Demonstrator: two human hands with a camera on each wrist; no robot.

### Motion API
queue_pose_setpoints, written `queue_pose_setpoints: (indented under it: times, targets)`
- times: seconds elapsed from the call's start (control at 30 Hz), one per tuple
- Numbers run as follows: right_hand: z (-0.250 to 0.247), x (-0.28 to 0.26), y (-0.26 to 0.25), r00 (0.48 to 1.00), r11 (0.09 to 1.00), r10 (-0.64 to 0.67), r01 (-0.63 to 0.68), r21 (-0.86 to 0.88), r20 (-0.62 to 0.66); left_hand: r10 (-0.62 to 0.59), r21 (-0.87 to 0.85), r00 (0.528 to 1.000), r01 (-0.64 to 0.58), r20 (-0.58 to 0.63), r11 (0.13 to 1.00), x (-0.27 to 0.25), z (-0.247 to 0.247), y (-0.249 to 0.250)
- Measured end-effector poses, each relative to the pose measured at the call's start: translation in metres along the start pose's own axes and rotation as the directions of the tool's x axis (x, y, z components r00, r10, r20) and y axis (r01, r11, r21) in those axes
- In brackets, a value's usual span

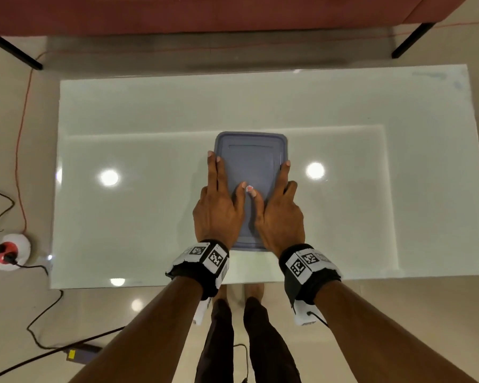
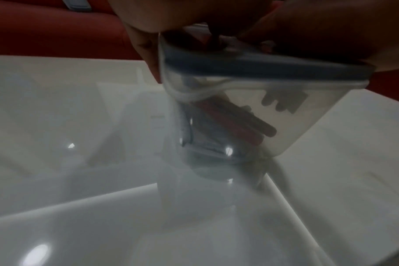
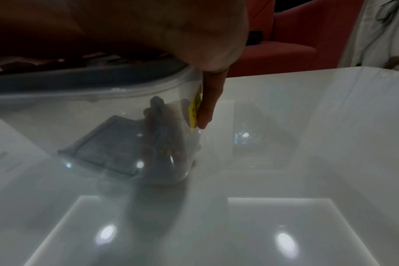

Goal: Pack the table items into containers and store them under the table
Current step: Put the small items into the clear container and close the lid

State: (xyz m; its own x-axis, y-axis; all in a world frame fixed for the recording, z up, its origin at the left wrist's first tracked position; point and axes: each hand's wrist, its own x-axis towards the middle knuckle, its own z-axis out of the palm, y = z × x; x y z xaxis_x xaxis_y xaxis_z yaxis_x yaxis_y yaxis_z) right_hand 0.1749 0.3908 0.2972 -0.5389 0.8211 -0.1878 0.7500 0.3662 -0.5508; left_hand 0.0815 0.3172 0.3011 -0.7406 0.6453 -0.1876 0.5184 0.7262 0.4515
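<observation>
Container [image 1: 250,161]: clear box with blue-grey lid [image 2: 251,64], standing mid-worktop [image 1: 150,120], pens [image 2: 239,124] inside.
Left hand [image 1: 219,214]: fingers [image 1: 215,167] straight, pressing the lid's left edge.
Right hand [image 1: 281,217]: flat on the lid's right edge, fingers [image 3: 208,100] down the wall.

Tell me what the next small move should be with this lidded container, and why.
Probably lift it off the table. The blue lid already sits on the clear container, markers and other items show inside, and the left hand and right hand lie on the lid with fingers down both sides. The glass table carries nothing else, so storing it underneath comes next.
</observation>
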Motion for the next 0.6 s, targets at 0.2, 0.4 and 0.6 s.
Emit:
queue_pose_setpoints:
  times: [0.2,0.4,0.6]
  targets:
    - [0.061,-0.045,-0.08,0.989,0.998,-0.065,0.064,0.017,0.13,-0.16,0.118,0.98,0.173,-0.116,0.978,-0.034,-0.037,-0.091]
    - [0.102,-0.056,-0.132,0.952,0.977,-0.213,0.207,0.051,0.219,-0.204,0.265,0.974,0.222,-0.096,0.938,-0.033,-0.082,-0.158]
    - [0.077,-0.052,-0.152,0.887,0.986,-0.13,0.162,-0.035,0.443,-0.255,0.256,0.949,0.204,0.186,0.945,-0.024,-0.132,-0.156]
